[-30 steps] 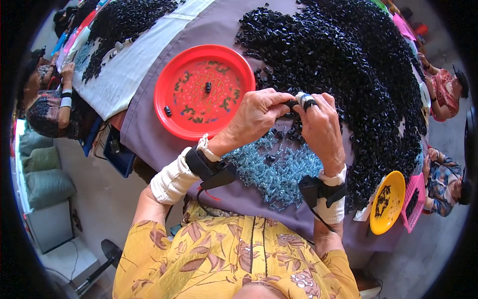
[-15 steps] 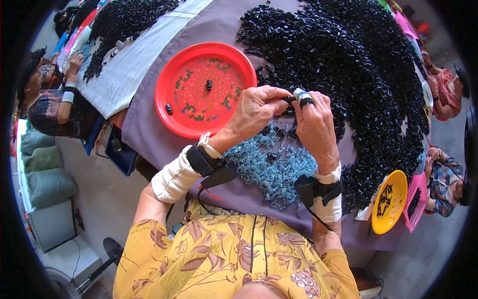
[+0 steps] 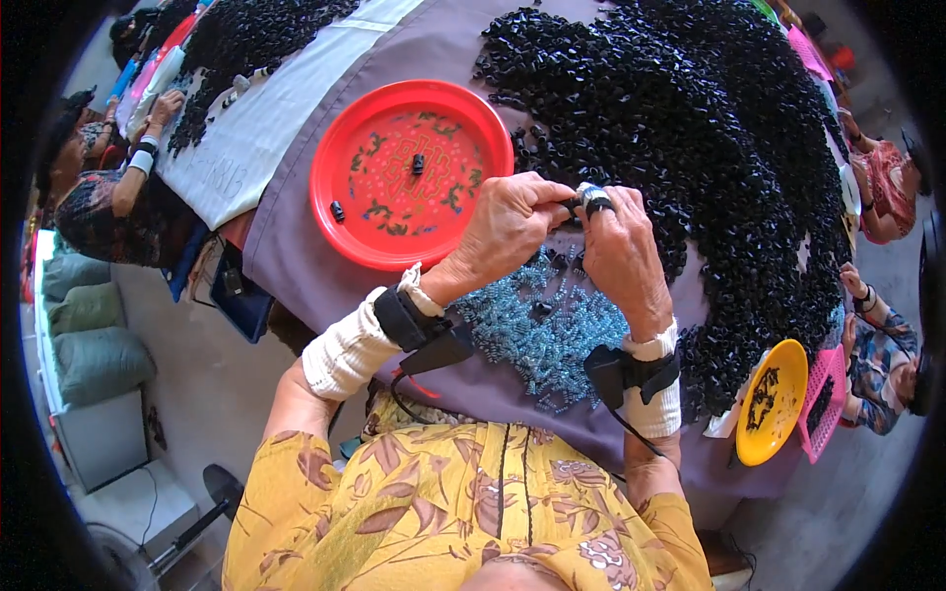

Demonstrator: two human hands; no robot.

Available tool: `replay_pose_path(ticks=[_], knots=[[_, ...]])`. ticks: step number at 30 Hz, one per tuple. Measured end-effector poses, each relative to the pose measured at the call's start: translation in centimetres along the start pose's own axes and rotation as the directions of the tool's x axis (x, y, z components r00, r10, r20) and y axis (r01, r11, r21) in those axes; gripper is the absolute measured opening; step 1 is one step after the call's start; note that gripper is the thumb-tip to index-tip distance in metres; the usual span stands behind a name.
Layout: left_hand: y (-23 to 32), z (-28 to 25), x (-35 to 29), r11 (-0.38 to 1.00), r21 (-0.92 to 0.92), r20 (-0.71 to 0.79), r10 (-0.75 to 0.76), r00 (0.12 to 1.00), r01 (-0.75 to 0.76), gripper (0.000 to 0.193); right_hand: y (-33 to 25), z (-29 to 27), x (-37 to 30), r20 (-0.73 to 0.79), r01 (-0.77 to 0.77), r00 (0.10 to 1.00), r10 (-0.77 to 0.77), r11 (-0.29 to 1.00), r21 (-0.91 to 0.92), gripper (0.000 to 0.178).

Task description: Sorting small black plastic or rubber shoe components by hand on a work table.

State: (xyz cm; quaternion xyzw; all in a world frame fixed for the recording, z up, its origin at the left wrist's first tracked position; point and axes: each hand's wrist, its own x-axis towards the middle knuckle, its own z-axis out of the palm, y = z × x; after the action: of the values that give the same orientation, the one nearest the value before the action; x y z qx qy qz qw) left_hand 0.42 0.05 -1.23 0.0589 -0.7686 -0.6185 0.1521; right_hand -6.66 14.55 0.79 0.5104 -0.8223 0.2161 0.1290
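My left hand [image 3: 507,225] pinches a small black plastic piece [image 3: 570,208] between thumb and fingertips. My right hand [image 3: 628,258], with white and black tape round a finger, meets it there, its fingers closed on the same piece. The fingers cover most of that piece. Below the hands spreads a pile of small light-blue coil springs [image 3: 537,340], with a few black pieces on it. To the left, a round red tray [image 3: 330,212] holds two small black pieces, one in its middle [image 3: 418,164] and one near its left side [image 3: 338,212].
A large heap of black plastic pieces [image 3: 680,128] covers the far and right parts of the purple cloth [image 3: 296,236]. A yellow plate [image 3: 793,394] and a pink basket [image 3: 823,433] stand at the right edge. Other people sit at both sides.
Both hands stay together at the black piece, with only slight finger movement. The view has shifted a little. At the right, another person's hand has risen.
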Motion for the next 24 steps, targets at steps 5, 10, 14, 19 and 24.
replay_pose_path(ticks=[5, 10, 14, 19, 24], knots=[[-0.5, 0.1, 0.0, 0.996, 0.063, -0.032, 0.062, 0.998, -0.060, 0.019, 0.1, 0.7, -0.1, 0.012, -0.110, 0.994, 0.110, 0.982, 0.156, 0.008], [-0.4, 0.1, 0.1, 0.997, -0.071, 0.003, -0.033, 0.999, 0.033, 0.017, -0.1, 0.6, -0.1, -0.004, -0.053, 0.999, 0.053, 0.998, -0.020, 0.004], [-0.4, 0.2, 0.3, 0.994, -0.074, 0.059, -0.075, 0.995, 0.079, 0.017, -0.2, -0.3, 0.0, -0.003, -0.037, 0.999, 0.037, 0.992, -0.118, 0.004], [-0.2, 0.5, 0.1, 0.978, -0.166, 0.065, -0.121, 0.991, 0.130, 0.017, -0.2, 0.1, -0.6, -0.045, -0.085, 0.995, 0.089, 0.993, 0.078, 0.011], [-0.9, 0.5, -0.1, 0.969, -0.211, 0.051, -0.122, 0.991, 0.131, 0.018, 0.2, 0.7, -0.6, -0.046, -0.107, 0.992, 0.121, 0.966, 0.234, 0.002]])
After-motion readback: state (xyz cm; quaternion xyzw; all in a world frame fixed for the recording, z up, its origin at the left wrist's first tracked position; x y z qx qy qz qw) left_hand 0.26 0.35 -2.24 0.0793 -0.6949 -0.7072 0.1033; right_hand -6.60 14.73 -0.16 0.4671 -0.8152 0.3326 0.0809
